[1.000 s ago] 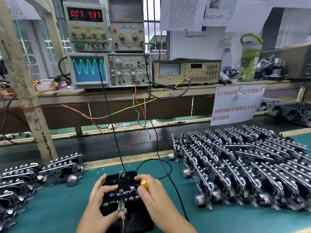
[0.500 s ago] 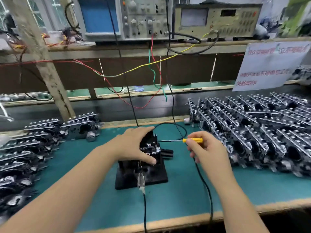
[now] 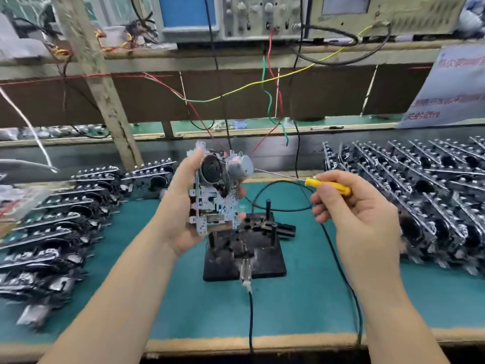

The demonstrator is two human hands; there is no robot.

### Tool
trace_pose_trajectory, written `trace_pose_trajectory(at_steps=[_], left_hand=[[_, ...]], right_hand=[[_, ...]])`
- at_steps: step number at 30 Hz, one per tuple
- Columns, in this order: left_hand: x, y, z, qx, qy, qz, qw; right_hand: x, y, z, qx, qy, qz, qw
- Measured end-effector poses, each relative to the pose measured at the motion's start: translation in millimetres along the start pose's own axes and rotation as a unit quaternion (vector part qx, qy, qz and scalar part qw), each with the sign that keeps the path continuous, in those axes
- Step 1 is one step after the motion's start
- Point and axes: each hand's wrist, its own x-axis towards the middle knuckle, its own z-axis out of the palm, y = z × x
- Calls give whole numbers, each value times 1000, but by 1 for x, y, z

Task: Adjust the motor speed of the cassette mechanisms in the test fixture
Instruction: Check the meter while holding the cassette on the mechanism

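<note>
Across the teal bench mat (image 3: 301,306), which runs the whole width of the bench, the biggest masses are the rows of cassette mechanisms: a dense block on the right (image 3: 420,185) standing on edge in slanted ranks, and a looser bank on the left (image 3: 52,232), partly blurred. Behind them a shelf carries an oscilloscope (image 3: 210,14) with a blue screen and a beige test instrument (image 3: 380,14); red, green and yellow wires (image 3: 265,82) droop from these toward the bench. A paper sign (image 3: 451,85) leans at the far right, its print too blurred to read, and a slanted wooden post (image 3: 97,82) rises at the left. At the middle of the mat sits the black test fixture (image 3: 252,258), a flat base with upright pegs, its cradle bare, with a black cable (image 3: 250,319) leaving its front edge toward the viewer. Just above and left of the fixture, clear of it, the left hand (image 3: 181,206) holds one cassette mechanism (image 3: 215,195) upright, fingers and thumb wrapped round its edges, the flywheel and the silver motor (image 3: 237,166) facing the camera. To the right, the right hand (image 3: 354,214) pinches a small yellow-handled screwdriver (image 3: 328,185), fingers curled on the handle, its thin shaft pointing left, the tip at or just beside the motor; contact cannot be told.
</note>
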Motion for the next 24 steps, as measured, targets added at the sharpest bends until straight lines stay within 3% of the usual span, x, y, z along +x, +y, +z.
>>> trace_pose_trajectory(at_steps=[3, 13, 24], left_hand=[[-10, -7, -6, -22, -15, 1, 1000], [-19, -15, -21, 29, 43, 35, 998], [-24, -22, -21, 33, 0, 63, 997]], right_hand=[[-4, 0, 6, -8, -20, -2, 1000], [-11, 4, 15, -14, -45, 14, 999], [-13, 5, 13, 33, -34, 38, 998]])
